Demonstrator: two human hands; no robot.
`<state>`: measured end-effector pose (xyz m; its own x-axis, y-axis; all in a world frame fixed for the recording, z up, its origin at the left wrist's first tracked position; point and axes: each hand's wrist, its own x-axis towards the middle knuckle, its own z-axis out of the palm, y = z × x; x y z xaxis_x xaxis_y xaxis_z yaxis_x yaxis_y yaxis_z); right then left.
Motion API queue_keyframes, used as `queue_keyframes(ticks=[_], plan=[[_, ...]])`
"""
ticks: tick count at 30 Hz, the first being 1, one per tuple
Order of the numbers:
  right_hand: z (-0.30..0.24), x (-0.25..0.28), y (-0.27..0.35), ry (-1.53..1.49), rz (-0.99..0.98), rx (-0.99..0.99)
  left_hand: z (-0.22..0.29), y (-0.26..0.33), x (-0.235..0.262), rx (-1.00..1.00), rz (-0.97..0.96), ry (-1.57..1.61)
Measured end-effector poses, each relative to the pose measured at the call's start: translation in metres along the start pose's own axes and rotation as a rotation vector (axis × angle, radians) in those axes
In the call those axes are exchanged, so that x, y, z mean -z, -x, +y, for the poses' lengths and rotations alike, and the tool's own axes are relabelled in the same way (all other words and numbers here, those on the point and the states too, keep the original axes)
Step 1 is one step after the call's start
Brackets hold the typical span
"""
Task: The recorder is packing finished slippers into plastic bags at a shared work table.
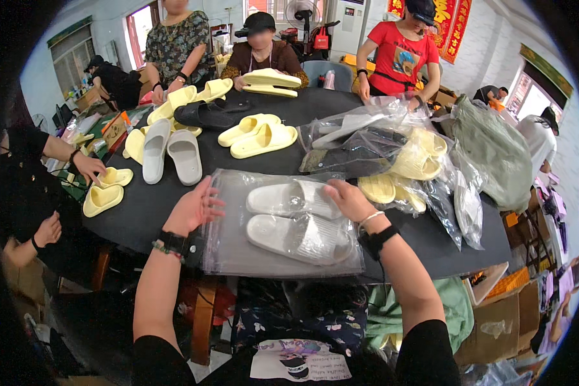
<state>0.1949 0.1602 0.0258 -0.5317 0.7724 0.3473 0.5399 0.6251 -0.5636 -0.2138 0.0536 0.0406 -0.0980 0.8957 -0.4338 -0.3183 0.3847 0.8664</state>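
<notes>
L hand [193, 209] flat, fingers spread on left edge of clear plastic bag [238, 248] w/ two white slides [296, 219], at near edge of black table [148, 206]. R hand [347, 198] pinches bag's top edge.

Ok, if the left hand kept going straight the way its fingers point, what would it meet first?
Probably the upper white slipper inside the clear bag; the left hand points right along the bag's top edge, though depth is unclear.
</notes>
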Motion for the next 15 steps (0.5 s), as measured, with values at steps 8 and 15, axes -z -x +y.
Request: queue_keyframes(ticks=[8,15], plan=[[0.074,-0.024,-0.006,0.152,-0.283,-0.506,-0.016,-0.014,-0.001,-0.254,0.006,-0.071],[0.044,0.008,0.008,0.025,-0.280,-0.142,-0.015,0.021,0.019,-0.126,-0.085,0.110]])
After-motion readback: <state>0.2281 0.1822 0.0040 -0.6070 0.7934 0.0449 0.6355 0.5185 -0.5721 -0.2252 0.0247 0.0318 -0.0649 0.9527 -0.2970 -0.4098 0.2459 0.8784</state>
